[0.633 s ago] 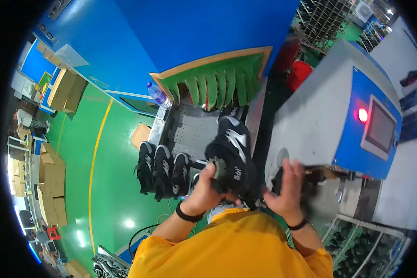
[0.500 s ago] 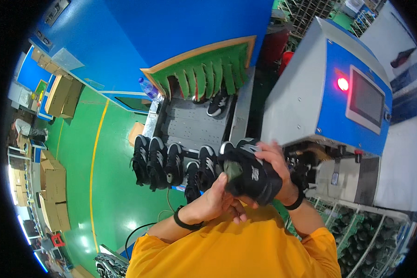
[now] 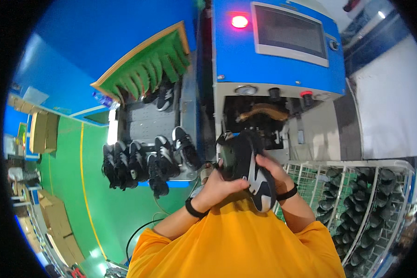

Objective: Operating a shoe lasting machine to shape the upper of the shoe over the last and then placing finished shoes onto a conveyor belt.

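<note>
I hold a black sneaker with a white-and-grey sole (image 3: 248,169) close to my chest, sole turned toward the camera. My left hand (image 3: 217,183) grips its left side near the heel end. My right hand (image 3: 269,169) wraps the right side along the sole. Both wrists wear black bands. Just beyond the shoe is the dark opening of a blue and grey machine (image 3: 259,113), with a tan shoe form inside it.
A row of black sneakers (image 3: 148,160) hangs at the near edge of a grey conveyor tray (image 3: 143,123), one more (image 3: 164,97) near green curtain strips (image 3: 148,69). A wire rack of dark shoe lasts (image 3: 366,204) stands right. Cardboard boxes (image 3: 44,132) line the green floor.
My view has swung right toward the machine. The sneaker has been turned in my hands so its sole faces up, and both hands moved in front of the machine's opening.
</note>
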### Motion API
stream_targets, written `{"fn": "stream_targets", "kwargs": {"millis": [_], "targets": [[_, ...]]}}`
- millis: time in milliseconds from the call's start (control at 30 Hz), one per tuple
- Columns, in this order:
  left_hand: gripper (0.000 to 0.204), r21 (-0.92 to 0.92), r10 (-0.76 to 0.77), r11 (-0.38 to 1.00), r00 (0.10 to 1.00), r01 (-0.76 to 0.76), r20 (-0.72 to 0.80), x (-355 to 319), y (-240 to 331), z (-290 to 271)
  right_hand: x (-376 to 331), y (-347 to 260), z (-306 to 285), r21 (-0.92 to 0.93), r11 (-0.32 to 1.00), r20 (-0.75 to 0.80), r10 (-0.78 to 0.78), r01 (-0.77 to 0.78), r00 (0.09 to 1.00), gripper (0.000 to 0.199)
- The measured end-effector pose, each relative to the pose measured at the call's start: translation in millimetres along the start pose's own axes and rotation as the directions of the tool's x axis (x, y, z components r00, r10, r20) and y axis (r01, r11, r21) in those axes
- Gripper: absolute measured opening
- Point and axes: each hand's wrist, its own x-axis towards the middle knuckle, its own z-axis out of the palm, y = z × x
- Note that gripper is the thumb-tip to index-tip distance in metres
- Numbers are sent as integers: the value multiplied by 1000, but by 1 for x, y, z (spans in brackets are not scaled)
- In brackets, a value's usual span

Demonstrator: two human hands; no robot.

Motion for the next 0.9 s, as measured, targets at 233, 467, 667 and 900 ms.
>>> {"fn": "stream_targets", "kwargs": {"millis": [233,467,667,900], "targets": [[26,170,-352,931,916,322,191,6,-30,-2,-61,13,-30,312,900,-80,344,-305,935,47],[17,202,-359,918,931,341,60,18,-54,17,-73,23,-68,348,935,-58,-53,70,997,45],[17,67,-285,955,957,289,-60,4,-30,14,-43,-27,-50,-592,740,-317,-578,319,752,67],[15,-153,-353,933,916,327,-192,57,-86,-24,13,-35,-54,-974,-105,-76,-685,-201,725,76]]}}
